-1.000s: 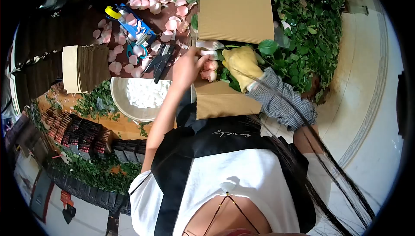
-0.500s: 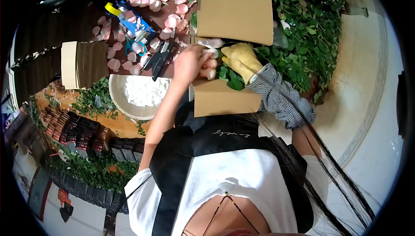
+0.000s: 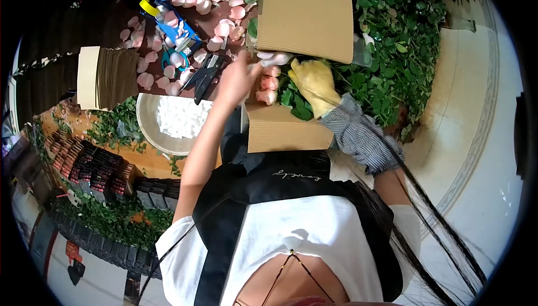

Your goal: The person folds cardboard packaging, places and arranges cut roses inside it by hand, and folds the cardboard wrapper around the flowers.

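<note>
My bare left hand [image 3: 240, 80] is at the left edge of the flower bundle, its fingers curled and smeared by motion. Beside its fingertips lie a white netted sleeve [image 3: 274, 59] and several pink roses [image 3: 268, 84] in a column. My right hand [image 3: 315, 84], in a yellow glove with a checked cuff, is closed around the stems just right of the roses; the glove hides most of them. Green leaves [image 3: 297, 104] stick out below it. Under the bundle is corrugated cardboard [image 3: 288, 129], and another cardboard sheet [image 3: 305, 14] stands above.
Black stapler-like tool [image 3: 208, 76], blue-handled scissors [image 3: 175, 59], a blue tape dispenser [image 3: 179, 26] and loose pink petals [image 3: 222, 27] lie at upper left. A round bowl [image 3: 147, 124] holds white pieces. Cardboard stack [image 3: 106, 79] at left; leaf heap [image 3: 398, 54] at right.
My left hand has drawn slightly left and up, away from the roses, uncovering more of them. The gloved right hand has stayed at the stems with little movement. The view has shifted slightly.
</note>
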`<state>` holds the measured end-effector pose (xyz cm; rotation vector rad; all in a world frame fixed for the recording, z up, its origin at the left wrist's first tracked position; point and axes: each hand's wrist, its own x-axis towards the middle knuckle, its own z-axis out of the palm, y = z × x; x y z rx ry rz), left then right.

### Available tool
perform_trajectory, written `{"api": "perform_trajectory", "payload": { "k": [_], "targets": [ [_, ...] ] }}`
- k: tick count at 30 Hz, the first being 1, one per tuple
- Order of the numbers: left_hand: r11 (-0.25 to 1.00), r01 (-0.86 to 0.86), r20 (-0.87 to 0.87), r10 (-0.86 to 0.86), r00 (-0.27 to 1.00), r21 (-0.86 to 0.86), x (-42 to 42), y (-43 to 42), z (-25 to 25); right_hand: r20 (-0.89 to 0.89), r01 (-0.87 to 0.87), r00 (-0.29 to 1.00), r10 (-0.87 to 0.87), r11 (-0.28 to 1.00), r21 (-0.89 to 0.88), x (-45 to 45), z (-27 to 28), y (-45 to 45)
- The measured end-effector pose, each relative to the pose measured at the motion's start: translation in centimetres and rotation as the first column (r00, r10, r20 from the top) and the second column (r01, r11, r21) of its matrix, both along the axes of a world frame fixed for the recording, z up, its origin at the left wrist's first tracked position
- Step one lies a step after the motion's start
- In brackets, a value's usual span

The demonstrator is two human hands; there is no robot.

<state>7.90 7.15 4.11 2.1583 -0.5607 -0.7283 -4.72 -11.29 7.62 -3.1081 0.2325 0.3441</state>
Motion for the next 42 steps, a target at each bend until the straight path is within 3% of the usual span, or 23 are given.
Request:
{"api": "perform_trajectory", "payload": {
  "k": [1, 5, 7, 8, 10, 12, 13, 14, 16, 18, 19, 20, 21, 24, 26, 28, 30, 32, 34, 36, 37, 39, 42],
  "targets": [
    [0.994, 0.043, 0.116, -0.054, 0.992, 0.102, -0.3, -1.3, 0.3, -0.026, 0.064, 0.998, -0.063, 0.998, 0.017, -0.5, -2.6, -0.4],
    [0.999, 0.001, 0.201, 0.008, 0.980, -0.046, -1.5, -0.5, -0.2, -0.139, 0.197, 0.971, -0.196, 0.980, -0.007, 0.9, -1.8, -0.1],
    [0.950, -0.217, 0.064, 0.237, 0.969, -0.225, -1.5, 0.7, 1.0, -0.180, 0.250, 0.953, -0.245, 0.968, 0.004, 1.5, -1.4, 0.1],
    [0.897, -0.412, -0.189, 0.382, 0.905, -0.158, -1.3, 1.7, 2.1, -0.222, 0.312, 0.927, -0.303, 0.950, 0.009, 1.6, -1.1, 0.2],
    [0.855, -0.461, -0.102, 0.450, 0.887, -0.236, 0.9, 4.6, 4.2, -0.260, 0.349, 0.906, -0.333, 0.937, 0.016, 2.0, -0.4, -0.1],
    [0.866, -0.151, 0.238, 0.293, 0.926, -0.476, 1.8, 6.0, 2.4, -0.261, 0.324, 0.918, -0.299, 0.944, 0.057, 1.8, -0.1, -0.4],
    [0.860, -0.161, 0.004, 0.186, 0.983, -0.485, 1.5, 5.9, 1.7, -0.235, 0.291, 0.936, -0.263, 0.952, 0.094, 1.6, 0.1, -0.6],
    [0.911, -0.234, -0.302, 0.130, 0.944, -0.340, 0.9, 5.3, 1.4, -0.236, 0.289, 0.936, -0.261, 0.953, 0.093, 1.7, 0.4, -0.5],
    [0.948, -0.130, -0.078, 0.112, 0.991, -0.292, -0.6, 1.8, 1.2, -0.297, 0.295, 0.918, -0.264, 0.953, 0.065, 2.1, 1.1, -0.3],
    [0.988, 0.139, -0.040, -0.142, 0.989, -0.059, -0.7, -1.1, 4.1, -0.268, 0.301, 0.925, -0.268, 0.949, 0.090, 1.5, 0.9, -0.4],
    [0.980, 0.146, 0.175, -0.122, 0.977, -0.133, -1.7, -1.7, 2.7, -0.262, 0.329, 0.917, -0.301, 0.942, 0.070, 1.5, 0.9, -0.4],
    [0.980, 0.146, 0.173, -0.122, 0.977, -0.133, -1.8, -1.0, 2.8, -0.253, 0.355, 0.909, -0.332, 0.933, 0.052, 1.7, 0.8, -0.5],
    [0.983, 0.081, 0.100, -0.065, 0.993, -0.166, -1.4, 0.5, 3.1, -0.173, 0.298, 0.939, -0.299, 0.954, -0.032, 1.6, -0.2, -0.6],
    [0.979, -0.157, -0.225, 0.125, 0.966, -0.130, 0.3, 8.1, 7.3, -0.090, 0.253, 0.964, -0.249, 0.967, 0.035, 1.2, -0.5, -1.2],
    [0.925, -0.129, -0.216, 0.216, 0.952, 0.356, 1.3, 15.2, 6.8, -0.130, 0.231, 0.968, -0.216, 0.967, 0.110, 0.2, -0.1, -1.9],
    [0.814, -0.341, 0.221, 0.266, 0.938, 0.470, -0.3, 22.5, 2.9, -0.024, 0.166, 0.986, -0.166, 0.955, 0.247, -1.2, 0.7, -2.2],
    [0.741, -0.481, 0.297, 0.381, 0.876, 0.469, -1.6, 27.0, 1.5, 0.036, 0.162, 0.983, -0.180, 0.944, 0.286, -1.6, 3.8, -1.5],
    [0.728, -0.509, 0.297, 0.414, 0.861, 0.460, -2.1, 27.0, 1.0, 0.008, -0.058, 0.998, 0.058, 0.962, 0.266, -0.9, 6.1, -1.3],
    [0.842, -0.451, 0.124, 0.434, 0.892, 0.296, -2.1, 23.2, 0.6, 0.072, -0.043, 0.997, 0.021, 0.948, 0.314, -0.7, 6.9, 1.0],
    [0.927, -0.369, -0.193, 0.374, 0.907, 0.062, -2.4, 18.1, -0.3, -0.234, -0.009, 0.971, 0.043, 0.990, 0.142, -0.3, 4.0, 2.3],
    [0.956, -0.294, -0.209, 0.290, 0.934, 0.010, -2.6, 14.9, 0.8, -0.308, -0.003, 0.950, 0.045, 0.991, 0.136, 0.3, 2.5, 2.9],
    [0.976, -0.179, -0.182, 0.154, 0.971, -0.126, -3.1, 9.9, 1.8, -0.259, -0.012, 0.965, 0.046, 0.991, 0.133, 1.1, 1.3, 3.8],
    [0.966, -0.136, -0.090, 0.119, 0.989, -0.219, -3.3, 6.0, 1.5, -0.260, -0.068, 0.961, 0.093, 0.992, 0.104, 0.9, 0.4, 3.2]
  ]
}}
